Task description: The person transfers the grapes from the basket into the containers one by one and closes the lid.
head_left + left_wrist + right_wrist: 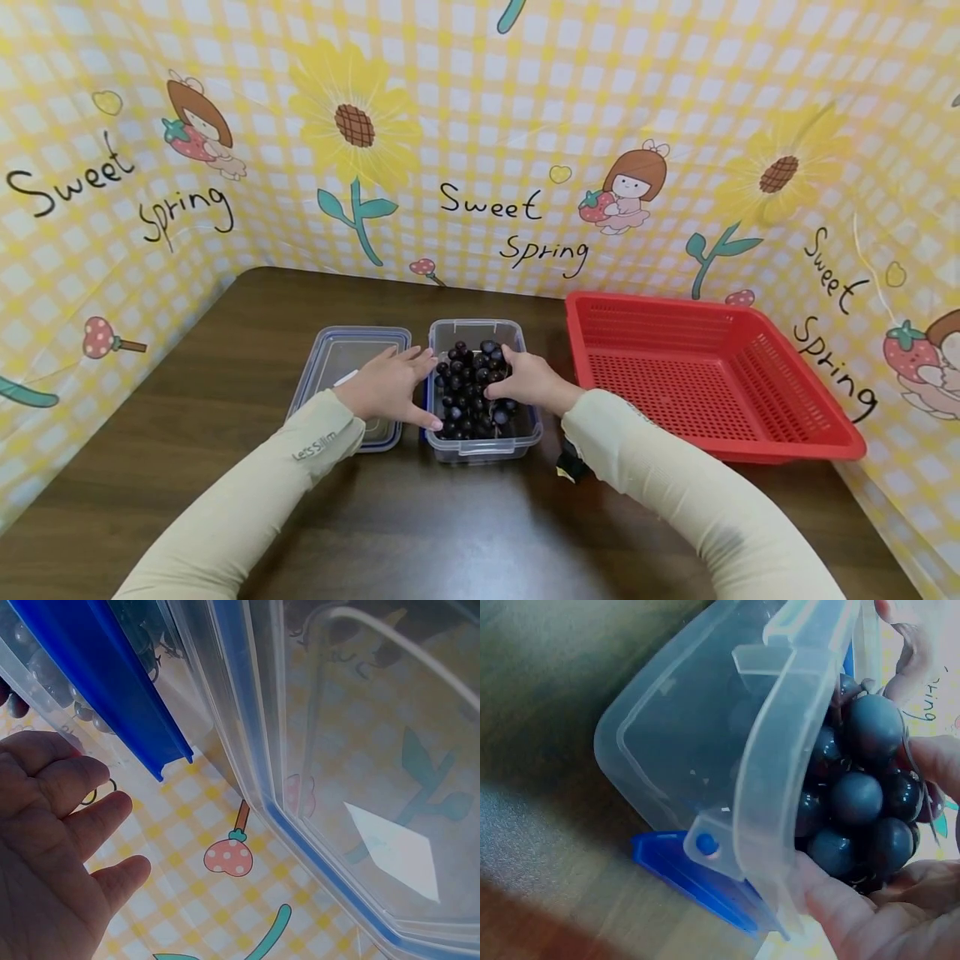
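A bunch of dark purple grapes (467, 392) lies in a clear plastic box (487, 451) with blue latches. My right hand (536, 382) reaches over the box's right side and grips grapes between thumb and fingers; the right wrist view shows the grapes (856, 799) up close. At the left side, my left hand (388, 387) has its fingers extended, with the thumb tip at the box's rim beside the grapes. In the left wrist view its fingers stand near a blue latch (112, 682). Whether that hand touches the grapes I cannot tell.
A clear lid with a blue seal (318, 367) lies left of the box, partly under the left forearm. To the right stands a red perforated basket (675, 392). A small black item (570, 463) sits by the right sleeve. Patterned cloth surrounds the brown table (450, 533).
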